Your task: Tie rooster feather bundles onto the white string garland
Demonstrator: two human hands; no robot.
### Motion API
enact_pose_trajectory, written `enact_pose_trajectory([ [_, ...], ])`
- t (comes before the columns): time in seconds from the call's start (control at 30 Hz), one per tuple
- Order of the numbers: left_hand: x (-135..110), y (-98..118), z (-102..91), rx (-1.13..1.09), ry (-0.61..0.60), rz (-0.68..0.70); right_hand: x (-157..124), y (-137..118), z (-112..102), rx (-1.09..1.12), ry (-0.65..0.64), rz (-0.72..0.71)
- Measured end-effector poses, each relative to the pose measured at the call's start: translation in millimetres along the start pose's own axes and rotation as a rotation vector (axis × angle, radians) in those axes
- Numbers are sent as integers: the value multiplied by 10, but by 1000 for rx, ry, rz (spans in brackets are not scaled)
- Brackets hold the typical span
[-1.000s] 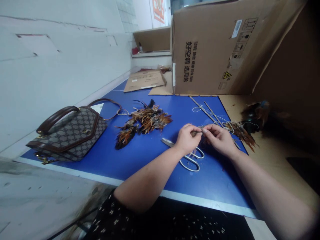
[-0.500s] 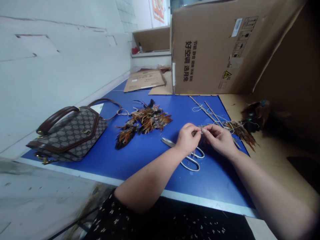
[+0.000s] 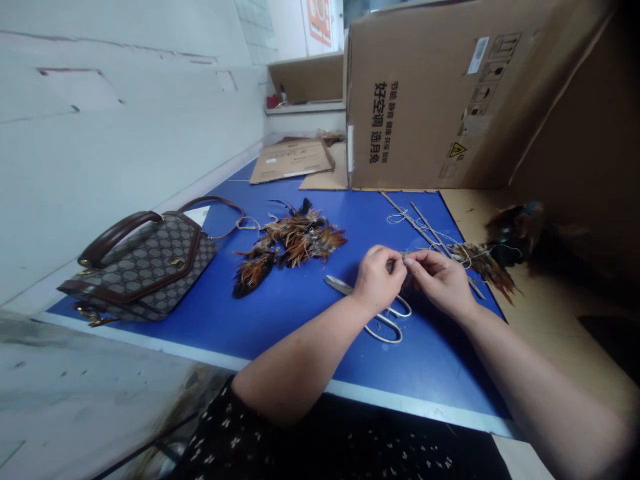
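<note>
My left hand point(image 3: 379, 277) is closed in a pinch, thumb against forefinger. Close beside it, the fingertips of my right hand point(image 3: 440, 277) are pinched too, nearly touching the left ones. Between them is a small greyish bit, too small to name. Partly under my left hand lie metal scissors point(image 3: 385, 329), blades pointing left. Thin sticks point(image 3: 417, 220) with loose pale thread point(image 3: 397, 217) lie beyond my right hand. A bunch of brown and black feathers point(image 3: 487, 270) is to its right. Left of my hands rests a larger pile of orange-brown feathers point(image 3: 300, 237).
A patterned handbag point(image 3: 150, 267) with a brown handle stands at the left of the blue table point(image 3: 280, 333). Flat cardboard point(image 3: 293, 160) lies at the back. A big cardboard box point(image 3: 425, 100) rises behind my right hand. Dark feathers point(image 3: 515, 223) sit at far right.
The view has shifted slightly, moving everything a little to the right in the picture. Both hands keep their pinch in nearly the same place.
</note>
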State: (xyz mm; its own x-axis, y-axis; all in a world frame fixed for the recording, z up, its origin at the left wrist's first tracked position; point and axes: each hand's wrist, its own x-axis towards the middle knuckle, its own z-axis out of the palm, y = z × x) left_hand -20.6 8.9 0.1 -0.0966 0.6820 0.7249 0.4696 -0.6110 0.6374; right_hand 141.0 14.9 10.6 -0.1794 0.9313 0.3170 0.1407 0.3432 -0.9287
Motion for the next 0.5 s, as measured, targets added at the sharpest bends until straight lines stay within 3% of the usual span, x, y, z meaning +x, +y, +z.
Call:
enact_pose_trajectory([
  [0.23,18,55,-32,-42,-17,-91,12,23,-33,-4,-3,7],
  [0.5,9,46,-43,-128,-60,-68,11,-35,-36,24,16,55],
])
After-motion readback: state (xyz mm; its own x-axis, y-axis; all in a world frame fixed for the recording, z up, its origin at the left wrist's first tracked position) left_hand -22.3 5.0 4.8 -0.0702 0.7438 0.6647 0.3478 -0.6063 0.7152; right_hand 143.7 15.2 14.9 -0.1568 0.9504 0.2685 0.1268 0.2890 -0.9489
